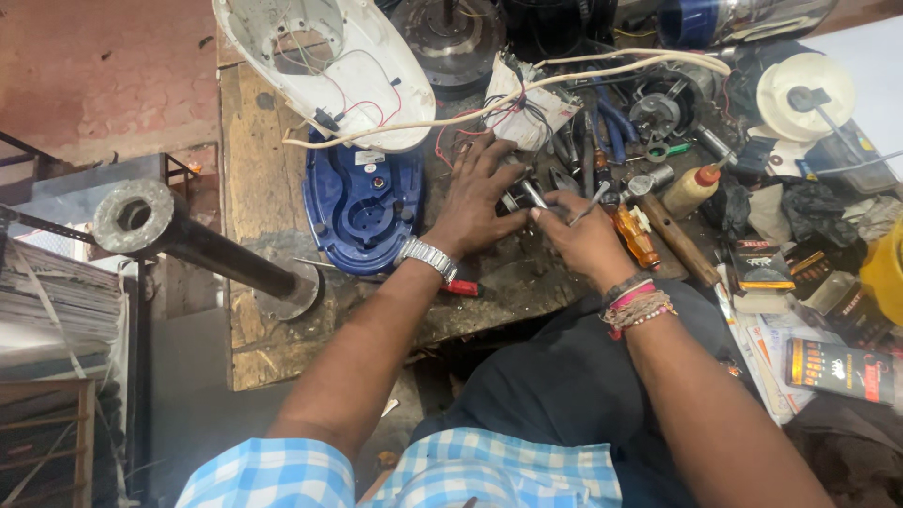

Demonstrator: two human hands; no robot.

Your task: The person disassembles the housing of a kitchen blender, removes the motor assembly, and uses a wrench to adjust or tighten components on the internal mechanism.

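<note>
Left hand [478,193]: fingers spread wide, palm down on the cluttered wooden workbench [254,160], covering small dark metal parts [515,196]; a silver metal wristwatch [428,256] on the wrist.

Right hand [581,235]: pinched narrow on a thin grey metal tool [591,200], at 3 o'clock from the left hand, touching it; beaded and thread bracelets [635,306] on the wrist.

Blue plastic oval housing base [362,207]: flat on the bench, 9 o'clock of the left hand, just beside it.

White plastic housing cover [329,61]: 11 o'clock, with red wiring.

Orange-handled screwdriver [635,235]: 3 o'clock of the right hand, touching it.

Amber squeeze bottle with red cap [691,188]: 2 o'clock.
</note>
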